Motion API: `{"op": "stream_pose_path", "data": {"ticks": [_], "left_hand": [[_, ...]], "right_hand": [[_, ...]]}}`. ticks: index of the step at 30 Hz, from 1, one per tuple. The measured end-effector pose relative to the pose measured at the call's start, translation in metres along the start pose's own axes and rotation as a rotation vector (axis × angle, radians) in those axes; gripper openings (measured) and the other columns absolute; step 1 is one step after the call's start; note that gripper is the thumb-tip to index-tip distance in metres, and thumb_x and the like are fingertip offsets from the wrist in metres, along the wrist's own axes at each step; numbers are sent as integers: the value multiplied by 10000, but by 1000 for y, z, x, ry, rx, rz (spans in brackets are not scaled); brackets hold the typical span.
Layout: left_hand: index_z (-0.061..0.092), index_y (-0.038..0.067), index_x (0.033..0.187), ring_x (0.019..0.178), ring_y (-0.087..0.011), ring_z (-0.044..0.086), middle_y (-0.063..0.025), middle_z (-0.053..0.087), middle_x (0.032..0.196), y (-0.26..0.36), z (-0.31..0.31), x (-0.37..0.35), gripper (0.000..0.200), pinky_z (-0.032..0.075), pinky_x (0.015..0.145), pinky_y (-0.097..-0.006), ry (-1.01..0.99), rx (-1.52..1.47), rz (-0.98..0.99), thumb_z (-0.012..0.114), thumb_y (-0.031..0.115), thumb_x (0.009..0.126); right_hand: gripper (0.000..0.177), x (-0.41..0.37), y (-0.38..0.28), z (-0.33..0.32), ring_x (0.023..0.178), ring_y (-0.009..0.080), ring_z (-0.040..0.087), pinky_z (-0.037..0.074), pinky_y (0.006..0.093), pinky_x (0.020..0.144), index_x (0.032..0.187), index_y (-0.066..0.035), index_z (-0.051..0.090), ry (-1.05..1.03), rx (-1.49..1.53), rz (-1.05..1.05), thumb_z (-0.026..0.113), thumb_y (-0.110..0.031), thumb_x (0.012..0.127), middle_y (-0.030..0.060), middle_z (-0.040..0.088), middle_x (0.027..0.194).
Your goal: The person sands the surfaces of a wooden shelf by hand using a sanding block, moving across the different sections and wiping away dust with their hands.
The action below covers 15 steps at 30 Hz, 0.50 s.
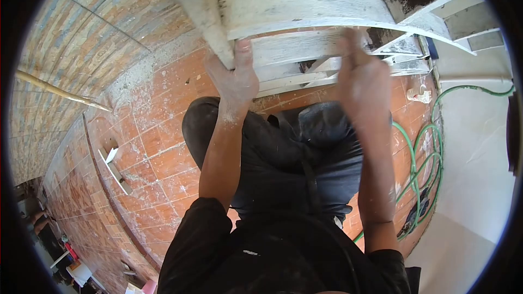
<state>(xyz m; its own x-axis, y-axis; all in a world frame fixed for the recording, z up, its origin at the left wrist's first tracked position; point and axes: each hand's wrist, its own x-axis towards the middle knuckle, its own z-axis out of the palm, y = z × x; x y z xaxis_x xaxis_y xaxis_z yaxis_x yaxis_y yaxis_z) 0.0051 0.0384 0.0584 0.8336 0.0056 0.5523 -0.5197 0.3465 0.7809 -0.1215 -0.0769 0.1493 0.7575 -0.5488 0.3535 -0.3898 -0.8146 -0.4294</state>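
Note:
A white-painted wooden frame (305,8) with shelf-like slats stands in front of me, its paint worn and streaked. My left hand (237,80) grips the frame's left end at the foot of a pale upright post (197,8), thumb up along the wood. Dust coats its wrist. My right hand (364,79) is closed and smeared by motion over the right part of the lower board (297,46). Whatever its fingers hold is hidden in the blur.
Dusty orange tiles (163,169) cover the floor. A green hose (417,169) lies coiled at right beside a white wall (468,169). On the left are a bamboo stick (62,91) and a narrow wood piece (115,171). Stone-patterned tiles (98,27) cover the wall ahead.

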Motion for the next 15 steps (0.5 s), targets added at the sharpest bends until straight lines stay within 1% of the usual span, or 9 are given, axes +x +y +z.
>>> {"op": "stream_pose_path", "data": {"ticks": [1,2,5,7,8,10,11,14,15], "left_hand": [[581,-65,952,689,-117,517,-59,582,744,3,-3,-1,439,419,612,-289,6,-36,-29,616,368,889],[579,-62,946,683,-112,512,-58,577,738,4,-4,0,425,416,608,-287,11,-75,-53,620,358,889],[579,-59,942,675,-101,503,-53,573,733,-1,-2,-2,402,410,600,-285,-6,99,43,621,338,890],[578,-59,943,686,-108,509,-56,576,741,6,1,-6,400,417,607,-294,10,9,-12,620,335,891],[577,-59,944,696,-114,516,-58,580,749,8,3,-5,397,424,615,-303,22,-72,-71,620,332,891],[576,-61,958,713,-121,524,-60,584,764,4,-1,-4,399,432,631,-308,-5,-51,-45,621,330,890],[575,-63,972,729,-128,531,-62,587,779,3,-3,-6,403,439,647,-313,-18,-24,-30,623,328,890],[573,-68,1004,758,-140,543,-76,592,807,8,4,-6,413,449,678,-318,-1,53,-57,623,326,890],[573,-68,1004,758,-140,543,-76,592,807,6,5,-4,413,449,678,-318,-2,41,-52,623,326,890]], "right_hand": [[250,-7,-9,4,707,359,675,522,344,588,1055,17,672,-113,-134,-5,520,-150,947,256,652,776],[258,-12,-5,12,644,355,667,511,351,549,1065,-8,678,48,-83,-200,503,-164,956,255,638,738],[255,6,41,-5,639,380,652,505,361,544,1057,-14,682,148,46,-33,526,-180,942,277,611,719],[254,-1,9,-10,673,375,662,512,361,576,1061,-23,677,-126,-199,159,516,-183,948,230,647,731],[253,-8,4,2,654,374,658,504,364,558,1068,-31,677,-32,-118,-49,514,-183,951,223,645,717],[249,-11,1,4,688,367,668,508,363,571,1097,-45,670,-5,30,-140,517,-176,951,226,659,755],[247,-4,8,-14,750,352,681,521,373,621,1106,-41,664,-149,5,53,526,-170,948,217,675,818],[254,-2,29,1,670,339,678,512,386,573,1108,-41,661,94,-132,0,521,-184,952,199,679,802],[245,-4,11,-3,674,345,677,518,371,582,1088,-23,666,-91,-146,22,506,-151,954,201,684,836]]}}
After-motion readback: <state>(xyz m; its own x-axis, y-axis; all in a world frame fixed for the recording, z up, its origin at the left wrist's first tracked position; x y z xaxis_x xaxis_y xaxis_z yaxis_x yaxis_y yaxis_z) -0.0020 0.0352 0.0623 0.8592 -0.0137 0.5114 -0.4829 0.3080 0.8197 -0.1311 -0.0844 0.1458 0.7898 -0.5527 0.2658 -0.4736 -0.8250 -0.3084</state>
